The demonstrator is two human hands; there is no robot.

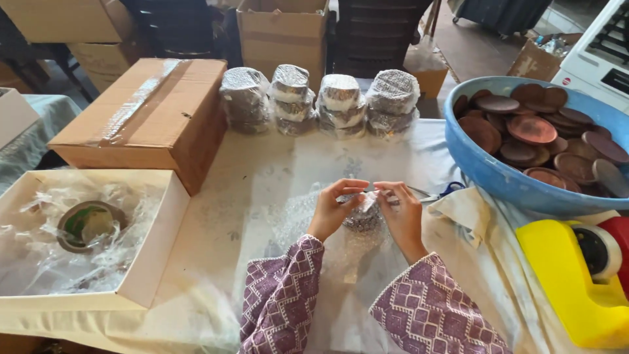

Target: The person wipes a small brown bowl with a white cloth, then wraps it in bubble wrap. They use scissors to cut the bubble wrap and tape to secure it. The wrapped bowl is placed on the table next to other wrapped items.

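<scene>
Both hands are closed on the same thing: my left hand [333, 208] pinches the top edge of a small bubble-wrapped bundle [362, 215] with thumb and fingertips curled in, and my right hand [401, 213] grips the opposite side in the same way, fingers bent tight over the wrap. The bundle sits between the two palms, raised a little off the white table cloth [262, 164], and what is inside it I cannot make out through the plastic.

I take the bundle as my landmark. Under it and toward me lies a loose sheet of bubble wrap [314, 236]. Just to its right, partly behind my right hand, are scissors with blue handles [440, 192]. Further right stands a big blue basin [498, 177] filled with round brown discs [532, 128]. To the right and nearer me rests a yellow tape dispenser [570, 282]. Beyond the bundle, at the far edge of the table, four wrapped stacks [321, 99] stand in a row. Beyond it to the left is a closed cardboard box [147, 115], and to the left nearer me an open white box [154, 242] holds crumpled clear plastic and a tape roll [88, 224].
</scene>
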